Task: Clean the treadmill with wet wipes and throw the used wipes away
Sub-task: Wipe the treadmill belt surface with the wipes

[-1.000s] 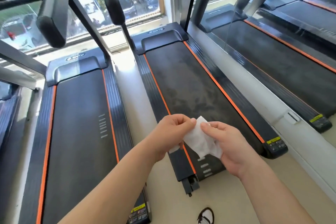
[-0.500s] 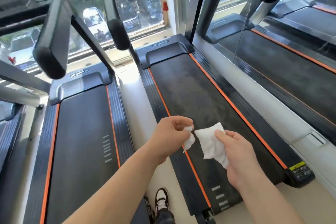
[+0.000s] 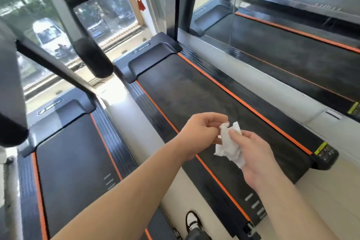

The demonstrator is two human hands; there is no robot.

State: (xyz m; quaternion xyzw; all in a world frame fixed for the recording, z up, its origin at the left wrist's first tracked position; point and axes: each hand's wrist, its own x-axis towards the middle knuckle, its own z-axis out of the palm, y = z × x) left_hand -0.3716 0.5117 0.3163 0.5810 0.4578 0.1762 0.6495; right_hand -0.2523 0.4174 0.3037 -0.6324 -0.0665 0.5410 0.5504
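Both hands meet in front of the body and hold one white wipe [image 3: 227, 143] between them. The left hand [image 3: 202, 132] pinches the wipe's twisted top corner between thumb and forefinger, its other fingers curled in. The right hand [image 3: 253, 156] grips the lower part, with the thumb pressed on top and the fingers curled beneath, so that the wipe bunches up against its palm.

Half a second ago the wipe lay flatter, stretched between hands that stood slightly apart. Now the hands are closer together and the wipe is crumpled into folds, with a loose tail hanging below the right thumb.

The wipe is held in the air, touching nothing but the fingers. Below the grip runs the dark belt of the treadmill [image 3: 194, 93], and the orange stripe [image 3: 212, 173] on its near edge passes right under the hands. Beyond the grip, the belt ends at the grey front cover [image 3: 150, 54], which sits lower in the view than before. On the left hand's side of the grip, past a pale strip of floor [image 3: 136, 122], lies a second treadmill [image 3: 74, 161]. Below the grip, towards the body, a black and white shoe [image 3: 192, 220] stands on that floor strip, now further right in the view than half a second ago.
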